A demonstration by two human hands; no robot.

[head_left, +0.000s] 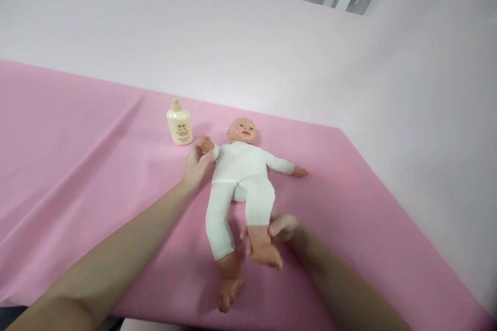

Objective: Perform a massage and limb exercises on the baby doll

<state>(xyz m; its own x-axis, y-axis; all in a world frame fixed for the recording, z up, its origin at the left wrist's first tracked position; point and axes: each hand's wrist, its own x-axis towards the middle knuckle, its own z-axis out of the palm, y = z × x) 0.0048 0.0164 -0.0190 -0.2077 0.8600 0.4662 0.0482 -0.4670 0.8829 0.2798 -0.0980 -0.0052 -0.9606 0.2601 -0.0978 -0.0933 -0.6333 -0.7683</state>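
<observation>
A baby doll in a white bodysuit lies on its back on the pink cloth, head toward the wall. My left hand grips the doll's arm near its wrist, at the doll's upper left. My right hand holds the doll's ankle on the right side, lifting that foot slightly off the cloth. The doll's other leg lies flat, its foot near the front edge.
A cream lotion bottle stands upright on the cloth just left of the doll's head, close to my left hand. A pale wall rises behind and to the right of the cloth-covered table.
</observation>
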